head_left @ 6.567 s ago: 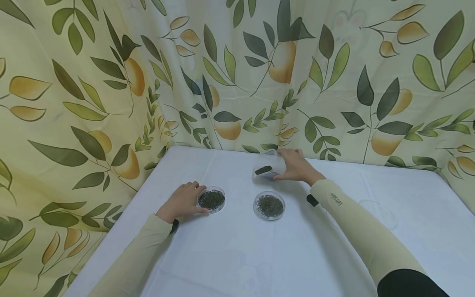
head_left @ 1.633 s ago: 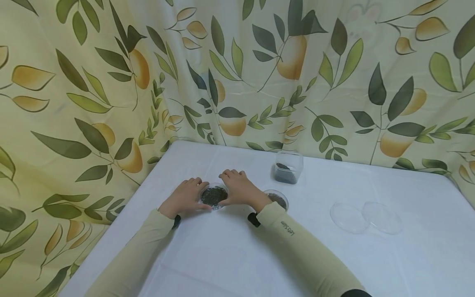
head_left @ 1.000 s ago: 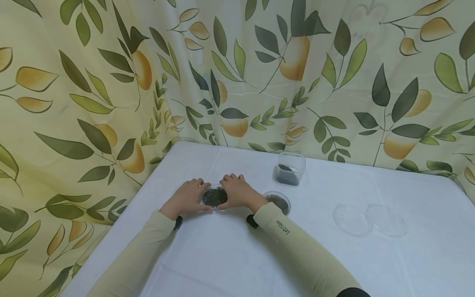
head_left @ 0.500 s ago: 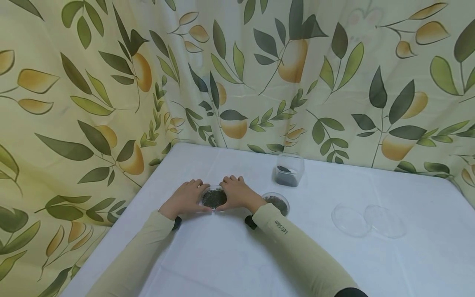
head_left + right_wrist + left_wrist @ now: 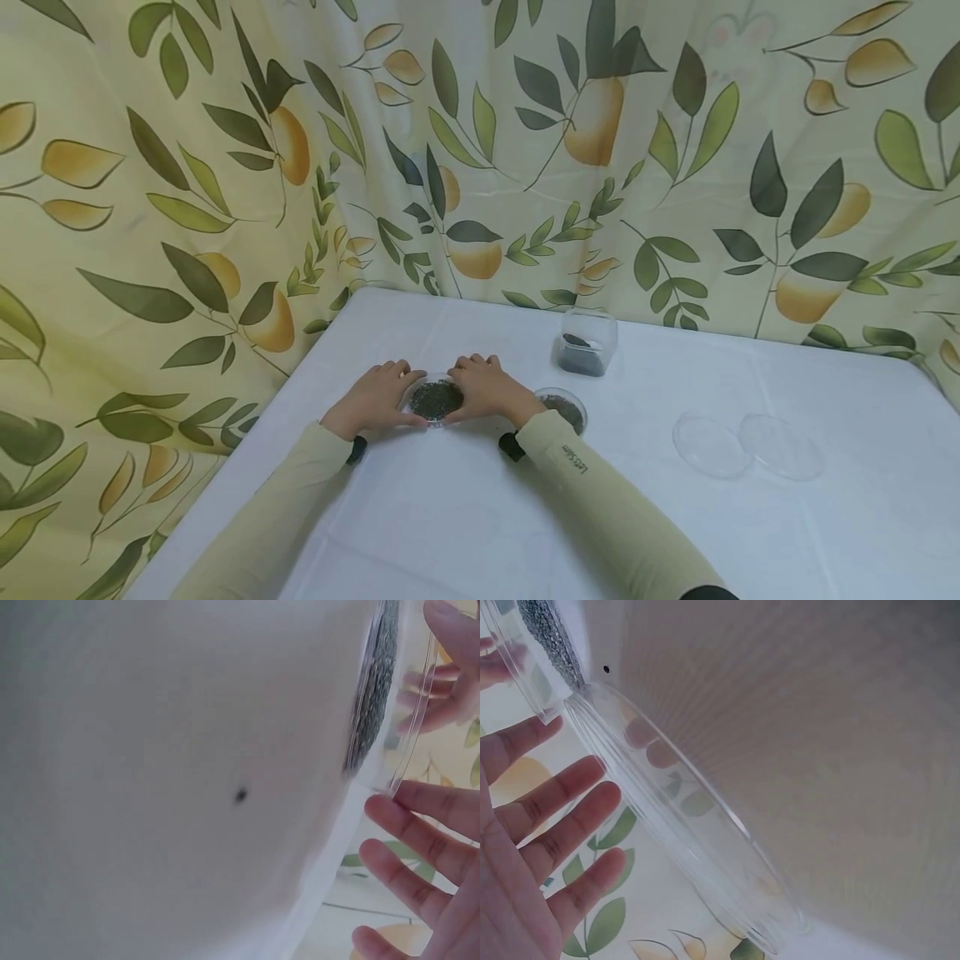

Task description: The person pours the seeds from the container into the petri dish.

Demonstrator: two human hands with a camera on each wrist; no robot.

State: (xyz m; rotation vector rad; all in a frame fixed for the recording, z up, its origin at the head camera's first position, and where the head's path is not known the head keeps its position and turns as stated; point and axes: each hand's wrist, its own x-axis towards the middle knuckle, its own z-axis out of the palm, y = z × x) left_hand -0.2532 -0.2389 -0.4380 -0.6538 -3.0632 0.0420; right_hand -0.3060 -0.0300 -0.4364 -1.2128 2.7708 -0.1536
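A clear petri dish (image 5: 436, 400) of dark granules sits on the table between the two hands. On its left side, the left hand (image 5: 375, 402) spans the rim with thumb and fingers. From the opposite side, the right hand (image 5: 486, 390) holds the rim between thumb and index finger. In the right wrist view, the other fingers (image 5: 409, 881) of that hand spread away from the dish wall (image 5: 415, 727). The left wrist view shows the left fingertips near the dish (image 5: 529, 660), and a clear round-rimmed piece (image 5: 675, 817) beside it.
A second petri dish (image 5: 564, 408) of granules stands partly behind the right wrist. At the back is a clear square container (image 5: 585, 346) with dark granules. Two clear round lids (image 5: 712, 446) lie overlapping on the right of the white-covered table (image 5: 465, 533). A leaf-patterned curtain (image 5: 480, 167) hangs behind.
The right hand earlier held the square container tilted; that container now stands on the table, and the right hand has moved left to the petri dish. Over the last second the hands barely move.
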